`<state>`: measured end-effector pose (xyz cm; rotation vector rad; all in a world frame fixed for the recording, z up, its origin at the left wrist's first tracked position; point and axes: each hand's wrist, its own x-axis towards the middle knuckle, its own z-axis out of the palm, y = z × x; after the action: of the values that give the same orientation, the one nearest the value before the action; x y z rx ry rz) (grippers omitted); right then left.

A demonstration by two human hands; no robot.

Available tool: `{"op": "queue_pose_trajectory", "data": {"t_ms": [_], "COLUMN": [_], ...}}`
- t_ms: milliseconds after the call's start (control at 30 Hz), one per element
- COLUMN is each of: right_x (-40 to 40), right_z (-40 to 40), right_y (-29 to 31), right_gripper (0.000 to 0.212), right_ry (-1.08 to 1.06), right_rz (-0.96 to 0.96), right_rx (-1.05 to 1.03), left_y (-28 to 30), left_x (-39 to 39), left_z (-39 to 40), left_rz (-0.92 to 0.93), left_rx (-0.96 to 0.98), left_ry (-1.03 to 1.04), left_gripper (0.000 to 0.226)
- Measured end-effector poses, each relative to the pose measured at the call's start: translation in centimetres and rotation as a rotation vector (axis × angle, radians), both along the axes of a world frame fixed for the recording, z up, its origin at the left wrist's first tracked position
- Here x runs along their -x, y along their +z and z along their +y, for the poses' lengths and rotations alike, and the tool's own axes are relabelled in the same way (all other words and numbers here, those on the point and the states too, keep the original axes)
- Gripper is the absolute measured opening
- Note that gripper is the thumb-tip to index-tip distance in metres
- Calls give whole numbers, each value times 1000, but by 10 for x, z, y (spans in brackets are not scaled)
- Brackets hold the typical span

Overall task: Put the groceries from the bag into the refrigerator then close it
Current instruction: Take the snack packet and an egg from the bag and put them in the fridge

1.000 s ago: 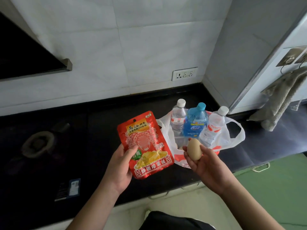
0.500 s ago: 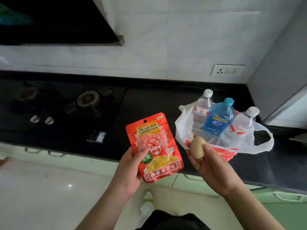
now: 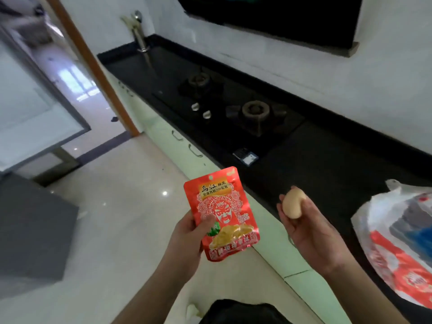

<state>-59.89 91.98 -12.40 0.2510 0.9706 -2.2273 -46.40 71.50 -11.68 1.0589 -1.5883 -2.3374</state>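
Note:
My left hand (image 3: 187,237) grips a red snack pouch (image 3: 222,211) by its lower left edge, thumb across the front, held upright over the floor. My right hand (image 3: 311,232) holds a tan egg (image 3: 293,204) in its curled fingers just off the counter's front edge. The white and red plastic grocery bag (image 3: 397,249) stands on the black counter (image 3: 327,164) at the far right, with blurred bottles inside it. No refrigerator is plainly visible.
A gas hob with two burners (image 3: 254,111) is set into the counter. Pale green cabinet drawers (image 3: 184,146) run below it. A glossy tiled floor (image 3: 121,206) leads to a doorway at upper left. A dark grey block (image 3: 30,230) stands at the left.
The view has swung left, away from the bag, which now sits at the right edge. Both hands keep the pouch and the egg and have come away from the counter over the floor.

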Motion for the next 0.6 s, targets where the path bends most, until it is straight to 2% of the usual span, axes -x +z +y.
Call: {"op": "queue_pose_trajectory", "data": {"t_ms": [300, 600], "right_x": [-70, -186], "right_z": [-159, -323], "right_y": [4, -6], "right_gripper": [35, 30], "right_ry": [336, 609], "right_rz": [0, 0], "right_rx": [-9, 25], "left_y": [4, 4], "left_x": [-118, -268], "left_z": [-99, -204], "left_rz": [90, 47], "left_rx": [-40, 43], "left_ry": [368, 635], "left_gripper": [41, 34]}}
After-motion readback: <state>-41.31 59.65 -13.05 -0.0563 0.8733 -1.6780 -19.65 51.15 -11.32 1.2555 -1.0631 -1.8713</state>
